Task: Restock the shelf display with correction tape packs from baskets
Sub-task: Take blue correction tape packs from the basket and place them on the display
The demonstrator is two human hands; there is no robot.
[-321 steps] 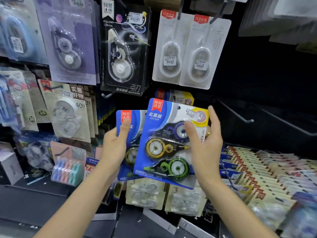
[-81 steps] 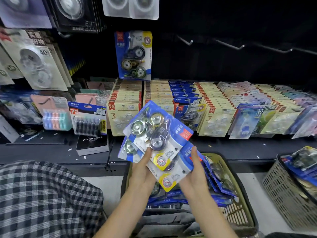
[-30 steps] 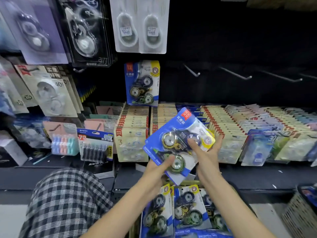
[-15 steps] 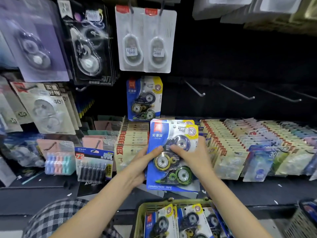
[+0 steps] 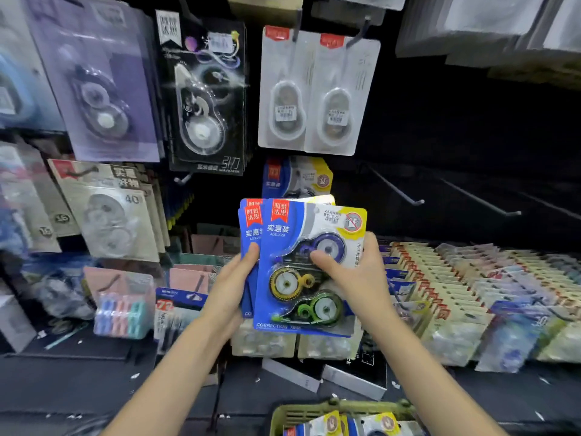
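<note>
Two blue correction tape packs (image 5: 301,272), fanned slightly, are held upright in front of the display. The right hand (image 5: 355,275) has its grip closed on the front pack, thumb across the blister. The left hand (image 5: 232,287) grips the rear pack at its left edge. Half a second ago the packs sat lower, level with the shelf rows; they have since been raised toward the hanging pack (image 5: 295,179) of the same kind directly behind. This suggests the hanging step is near, with hook alignment next. Bare pegs (image 5: 397,190) project to the right. The basket (image 5: 342,410) below holds further packs, so restocking appears unfinished.
</note>
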